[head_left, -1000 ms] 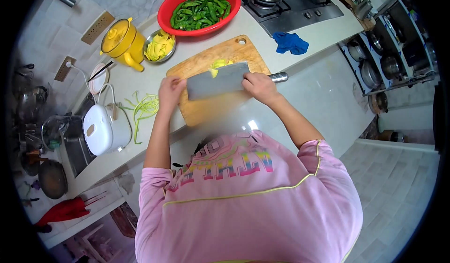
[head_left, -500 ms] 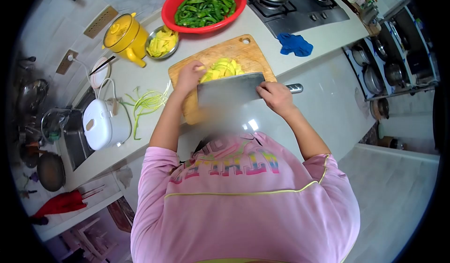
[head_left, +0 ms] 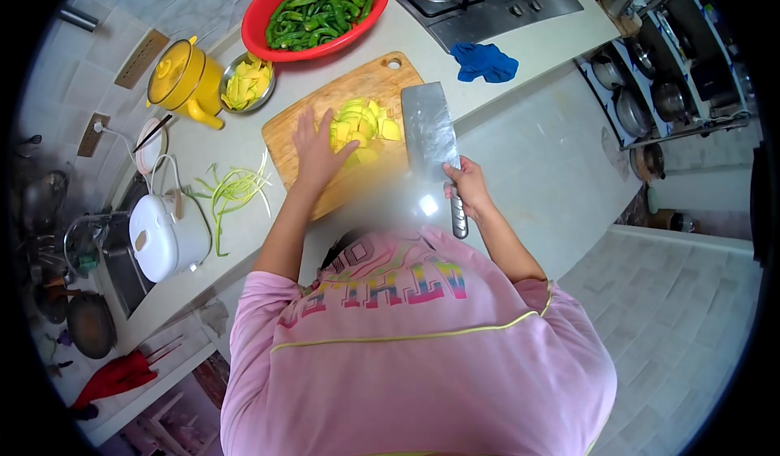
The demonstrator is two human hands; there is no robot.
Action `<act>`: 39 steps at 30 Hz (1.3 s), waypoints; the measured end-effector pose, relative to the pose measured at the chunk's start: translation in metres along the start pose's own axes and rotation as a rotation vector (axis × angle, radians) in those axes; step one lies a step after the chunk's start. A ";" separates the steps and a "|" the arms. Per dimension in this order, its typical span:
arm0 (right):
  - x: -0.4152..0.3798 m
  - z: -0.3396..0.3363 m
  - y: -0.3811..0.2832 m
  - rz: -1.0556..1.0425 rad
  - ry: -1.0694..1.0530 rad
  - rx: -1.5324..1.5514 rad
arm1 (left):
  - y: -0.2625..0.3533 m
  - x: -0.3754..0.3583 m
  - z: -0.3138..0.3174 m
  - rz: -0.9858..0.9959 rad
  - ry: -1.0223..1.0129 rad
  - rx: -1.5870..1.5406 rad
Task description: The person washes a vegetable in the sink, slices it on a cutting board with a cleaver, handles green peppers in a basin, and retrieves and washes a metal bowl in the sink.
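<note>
My right hand [head_left: 467, 184] is closed on the cleaver [head_left: 428, 125] where its blade meets the handle. The wide blade points up and away, beyond the right edge of the wooden cutting board [head_left: 294, 123]. On the board lies a loose pile of yellow slices [head_left: 364, 123] with pale green edges. My left hand [head_left: 318, 151] is spread beside the pile on its left, fingers apart, with the thumb reaching the nearest slices. A blurred patch covers the board's near right corner.
A red basin [head_left: 253, 30] of green peppers [head_left: 317, 17] and a metal bowl [head_left: 264, 95] of yellow slices stand behind the board. Left are a yellow pot [head_left: 183, 82], green peel strips [head_left: 236, 188] and a white appliance [head_left: 166, 233]. A blue cloth [head_left: 485, 62] lies near the stove [head_left: 487, 17].
The cleaver has swung from lying across the board's near side to pointing away at its right edge. My left hand has opened from a pinch and spread beside the slices.
</note>
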State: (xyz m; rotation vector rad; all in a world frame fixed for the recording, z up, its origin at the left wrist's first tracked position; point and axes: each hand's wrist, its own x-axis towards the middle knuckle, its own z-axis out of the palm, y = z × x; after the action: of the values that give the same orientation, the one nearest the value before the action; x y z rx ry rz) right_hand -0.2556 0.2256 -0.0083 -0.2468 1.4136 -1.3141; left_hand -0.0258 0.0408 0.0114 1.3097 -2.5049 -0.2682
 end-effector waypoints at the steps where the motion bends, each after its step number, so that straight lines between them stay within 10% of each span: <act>1: -0.002 0.002 0.004 0.003 0.016 0.012 | 0.009 0.005 -0.001 0.008 -0.072 0.043; 10: 0.002 0.018 0.024 -0.015 -0.043 -0.027 | 0.054 0.048 0.025 -0.025 -0.334 0.134; 29: 0.010 0.043 -0.027 0.015 -0.154 -0.078 | 0.076 0.062 0.064 0.080 0.280 -0.332; 39: 0.000 0.135 -0.082 -0.043 -0.209 -0.098 | 0.025 0.102 -0.016 0.090 0.397 -0.347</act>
State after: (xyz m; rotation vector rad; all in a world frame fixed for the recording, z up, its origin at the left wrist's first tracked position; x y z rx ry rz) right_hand -0.1898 0.1226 0.0907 -0.4698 1.3021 -1.2174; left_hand -0.0937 -0.0295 0.0521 0.9962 -2.0653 -0.3625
